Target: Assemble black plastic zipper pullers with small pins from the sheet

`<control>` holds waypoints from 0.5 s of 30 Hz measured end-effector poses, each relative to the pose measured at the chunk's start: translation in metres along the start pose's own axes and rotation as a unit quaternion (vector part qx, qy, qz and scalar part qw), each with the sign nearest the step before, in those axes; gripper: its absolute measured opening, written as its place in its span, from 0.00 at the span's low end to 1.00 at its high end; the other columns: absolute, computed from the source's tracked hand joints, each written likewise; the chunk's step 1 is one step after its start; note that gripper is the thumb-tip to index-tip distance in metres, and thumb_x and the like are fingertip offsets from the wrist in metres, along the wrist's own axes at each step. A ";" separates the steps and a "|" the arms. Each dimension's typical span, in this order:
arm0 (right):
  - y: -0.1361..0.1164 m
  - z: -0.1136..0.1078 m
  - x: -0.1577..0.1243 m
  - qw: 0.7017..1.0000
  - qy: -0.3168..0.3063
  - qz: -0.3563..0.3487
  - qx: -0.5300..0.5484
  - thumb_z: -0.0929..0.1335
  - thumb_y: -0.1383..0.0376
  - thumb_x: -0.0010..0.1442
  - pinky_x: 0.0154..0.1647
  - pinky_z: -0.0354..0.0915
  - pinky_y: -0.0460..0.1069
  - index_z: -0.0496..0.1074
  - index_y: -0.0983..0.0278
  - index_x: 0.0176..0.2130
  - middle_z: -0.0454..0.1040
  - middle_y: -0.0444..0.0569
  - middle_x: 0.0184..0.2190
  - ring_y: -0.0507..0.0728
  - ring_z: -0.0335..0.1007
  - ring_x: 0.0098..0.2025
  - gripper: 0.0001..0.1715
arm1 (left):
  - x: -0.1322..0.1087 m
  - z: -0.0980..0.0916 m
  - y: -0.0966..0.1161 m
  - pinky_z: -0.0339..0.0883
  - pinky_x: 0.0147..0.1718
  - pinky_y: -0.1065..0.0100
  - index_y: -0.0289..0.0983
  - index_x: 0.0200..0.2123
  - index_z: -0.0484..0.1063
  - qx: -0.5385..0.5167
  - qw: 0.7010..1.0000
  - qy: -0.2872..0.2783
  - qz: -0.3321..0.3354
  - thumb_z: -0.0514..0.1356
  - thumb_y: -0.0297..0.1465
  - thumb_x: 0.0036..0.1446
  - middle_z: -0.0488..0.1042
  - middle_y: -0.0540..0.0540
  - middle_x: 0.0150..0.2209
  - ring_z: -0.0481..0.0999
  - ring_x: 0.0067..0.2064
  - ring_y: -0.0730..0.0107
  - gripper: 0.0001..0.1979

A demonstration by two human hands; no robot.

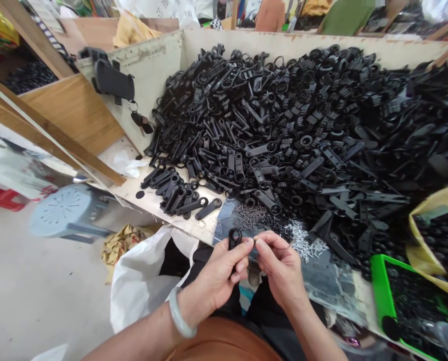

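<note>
Just below the centre of the frame, the left hand (217, 273) is gripping a black ring-ended plastic part (234, 234), whose loop is standing up above the fingers; this hold is probably steadying the part while leaving thumb and forefinger free. Right beside it, the right hand (279, 263) is pinching a tiny piece (254, 241) against the left fingertips, the narrow pinch likely suiting so small an object. The fingers are hiding too much of it to tell what it is.

Just above the hands, silver pins or screws (301, 240) and small brown pieces (249, 215) are lying in separate patches, presumably for easy picking. Left of them, a cluster of black levers (175, 194) is resting on the worktop (203, 229), apart from the large heap (246, 108) that is filling the upper right. At the lower right, a green tray (379, 288) is holding loose black pieces, perhaps to contain them.
</note>
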State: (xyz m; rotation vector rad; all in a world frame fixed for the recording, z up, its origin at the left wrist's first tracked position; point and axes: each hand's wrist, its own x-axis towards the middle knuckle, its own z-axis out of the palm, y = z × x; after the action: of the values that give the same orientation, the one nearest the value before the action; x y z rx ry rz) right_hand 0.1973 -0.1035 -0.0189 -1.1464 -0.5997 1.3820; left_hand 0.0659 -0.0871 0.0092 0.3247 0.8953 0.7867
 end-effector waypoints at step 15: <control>-0.001 -0.023 -0.008 0.977 -0.023 -0.114 -0.182 0.78 0.54 0.56 0.26 0.65 0.46 0.83 0.61 0.39 0.75 0.47 0.30 0.52 0.66 0.27 0.15 | 0.003 0.007 -0.003 0.42 0.16 0.76 0.36 0.27 0.67 0.028 0.999 0.029 -0.015 0.73 0.36 0.47 0.57 0.61 0.13 0.49 0.15 0.86 0.17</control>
State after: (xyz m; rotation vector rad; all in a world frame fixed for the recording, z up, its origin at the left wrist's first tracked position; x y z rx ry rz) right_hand 0.2167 -0.1173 -0.0241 -1.2893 -1.0157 1.1319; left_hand 0.0740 -0.0867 0.0094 0.3391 0.9769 0.7481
